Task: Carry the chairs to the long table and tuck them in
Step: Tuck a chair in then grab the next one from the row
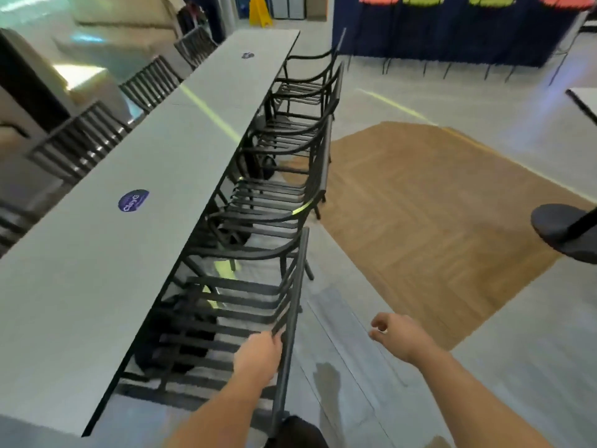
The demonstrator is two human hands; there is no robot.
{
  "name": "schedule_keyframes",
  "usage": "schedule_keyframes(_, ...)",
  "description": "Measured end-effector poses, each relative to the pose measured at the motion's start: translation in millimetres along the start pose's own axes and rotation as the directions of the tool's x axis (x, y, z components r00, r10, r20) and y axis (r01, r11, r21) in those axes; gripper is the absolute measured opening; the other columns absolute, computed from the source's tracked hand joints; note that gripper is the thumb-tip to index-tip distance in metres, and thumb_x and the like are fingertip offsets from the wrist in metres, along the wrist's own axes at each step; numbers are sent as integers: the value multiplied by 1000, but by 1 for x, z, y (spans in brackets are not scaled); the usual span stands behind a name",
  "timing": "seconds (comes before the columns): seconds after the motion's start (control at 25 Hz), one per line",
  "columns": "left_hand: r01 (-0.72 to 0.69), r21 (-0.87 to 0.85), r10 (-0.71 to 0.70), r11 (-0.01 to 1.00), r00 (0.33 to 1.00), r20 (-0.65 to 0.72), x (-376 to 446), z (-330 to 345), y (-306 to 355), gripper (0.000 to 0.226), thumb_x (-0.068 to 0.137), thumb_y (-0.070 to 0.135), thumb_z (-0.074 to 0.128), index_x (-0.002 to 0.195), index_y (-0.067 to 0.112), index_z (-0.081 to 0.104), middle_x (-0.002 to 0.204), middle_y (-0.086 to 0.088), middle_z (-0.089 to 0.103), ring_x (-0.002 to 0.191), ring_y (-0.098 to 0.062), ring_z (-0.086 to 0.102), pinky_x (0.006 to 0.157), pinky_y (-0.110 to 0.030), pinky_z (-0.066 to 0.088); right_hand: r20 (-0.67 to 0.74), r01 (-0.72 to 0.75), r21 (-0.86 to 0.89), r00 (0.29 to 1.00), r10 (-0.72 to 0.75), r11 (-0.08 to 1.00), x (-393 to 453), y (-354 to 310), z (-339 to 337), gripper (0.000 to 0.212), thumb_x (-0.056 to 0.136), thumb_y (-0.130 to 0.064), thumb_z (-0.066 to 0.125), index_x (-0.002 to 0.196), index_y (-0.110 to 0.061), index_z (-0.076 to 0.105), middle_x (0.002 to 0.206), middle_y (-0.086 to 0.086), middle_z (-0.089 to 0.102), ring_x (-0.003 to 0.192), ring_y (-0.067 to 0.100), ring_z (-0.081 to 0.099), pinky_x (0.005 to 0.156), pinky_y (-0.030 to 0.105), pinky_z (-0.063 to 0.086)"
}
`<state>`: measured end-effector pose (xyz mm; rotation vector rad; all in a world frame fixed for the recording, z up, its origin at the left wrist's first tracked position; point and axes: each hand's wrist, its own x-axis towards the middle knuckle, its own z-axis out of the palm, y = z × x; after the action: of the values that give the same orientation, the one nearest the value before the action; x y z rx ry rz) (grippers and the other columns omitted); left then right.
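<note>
Head cam: left hand [258, 357] grips the back of nearest black slatted chair [226, 318], fingers curled over the top rail; chair sits at the long grey table [129, 189], seat partly under the edge. Right hand [392, 333] hangs free over the floor, fingers loosely curled, holding nothing. More black chairs [290, 150] lined up along same table side, others [80, 140] on far side. Purple sticker [133, 200] on tabletop. Wood-pattern floor patch [436, 205] to the right.
</note>
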<state>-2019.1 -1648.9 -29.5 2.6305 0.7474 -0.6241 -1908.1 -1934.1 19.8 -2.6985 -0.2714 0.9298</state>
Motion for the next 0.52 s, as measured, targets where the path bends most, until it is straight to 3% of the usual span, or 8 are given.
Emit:
schedule_keyframes(0.16,142,-93,-145,985,989,-26,-3,0,-1,41,108,46,32,122,21,62,118,-2,70,108,-23,66,90,-35,52,41,137,-56,990,-135,989,49,-18,-34,40,98,-46,57,131,-24,62,124,-3,66,112,18,61,89,30,47)
schedule_keyframes(0.36,219,-221,-229,950,973,-19,29,-13,-2,45,107,49,30,128,22,60,119,-1,69,107,-23,65,90,-37,53,65,263,-148,965,-256,953,113,-68,-60,40,99,-44,55,132,-22,62,124,-2,67,110,19,62,87,29,47)
schedule_keyframes(0.52,265,-289,-283,920,959,-20,47,-23,-3,41,107,49,33,118,23,62,101,2,67,88,-18,61,78,-34,50,115,364,-160,930,-349,917,142,-113,-78,36,99,-42,56,130,-23,62,121,-2,66,106,19,61,87,31,47)
